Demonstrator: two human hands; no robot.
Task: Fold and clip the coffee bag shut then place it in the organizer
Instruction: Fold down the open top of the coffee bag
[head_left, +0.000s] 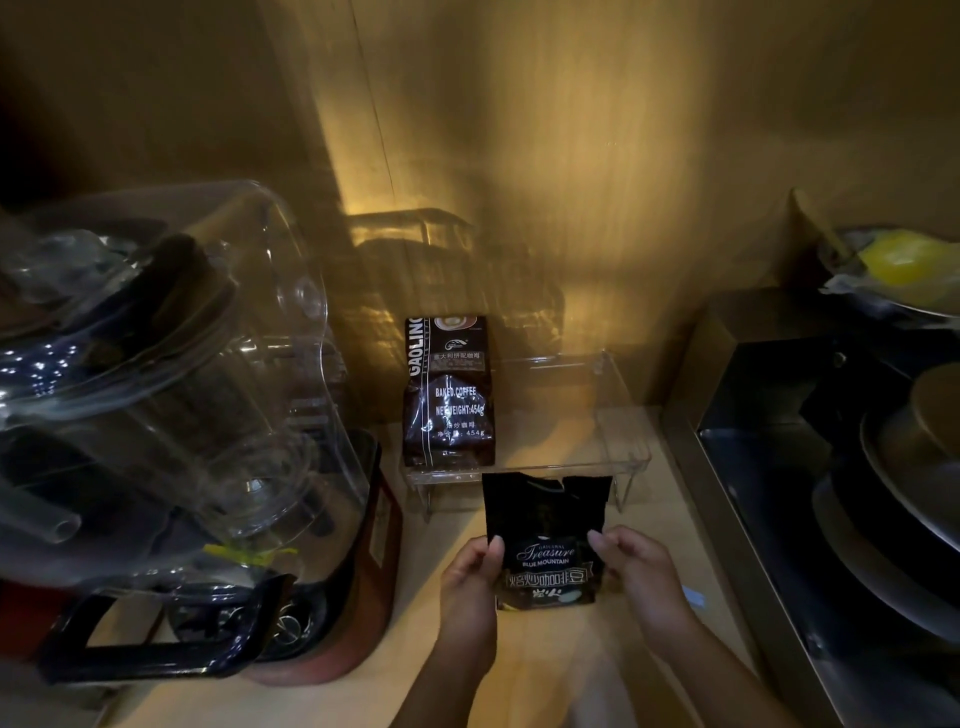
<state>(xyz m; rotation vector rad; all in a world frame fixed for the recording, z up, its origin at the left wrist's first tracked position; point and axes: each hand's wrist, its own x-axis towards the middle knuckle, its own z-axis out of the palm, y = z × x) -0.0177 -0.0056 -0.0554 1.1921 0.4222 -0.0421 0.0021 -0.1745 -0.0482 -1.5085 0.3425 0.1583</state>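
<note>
The left hand pinches the left edge of the black coffee bag between thumb and fingers, and the right hand pinches the right edge the same way, so both are closed on the bag at about its mid-height. The bag stands upright at 6 o'clock on the wooden counter, its base apparently resting on the surface, its torn, ragged mouth pointing to 12 o'clock.

The bag looks like thin foil laminate: light, soft where it is empty near the top, firmer low down where the contents sit. It should crease readily but will likely spring back, and the glossy skin may slip under dry fingers. The better hold for folding is probably higher, at the two top corners just under the tear, pressing the flap flat before rolling it down. No clip is clearly visible; a small pale object at 4 o'clock beside the right wrist may be one, but I cannot tell.

Just beyond the bag, at 12 o'clock, sits the clear organizer, a raised transparent tray. A second coffee bag already stands in its left part at 11 o'clock, leaving the right part free. A large blender crowds 9 o'clock, and a dark metal appliance bounds 3 o'clock, so the way in is narrow but open from the front.
</note>
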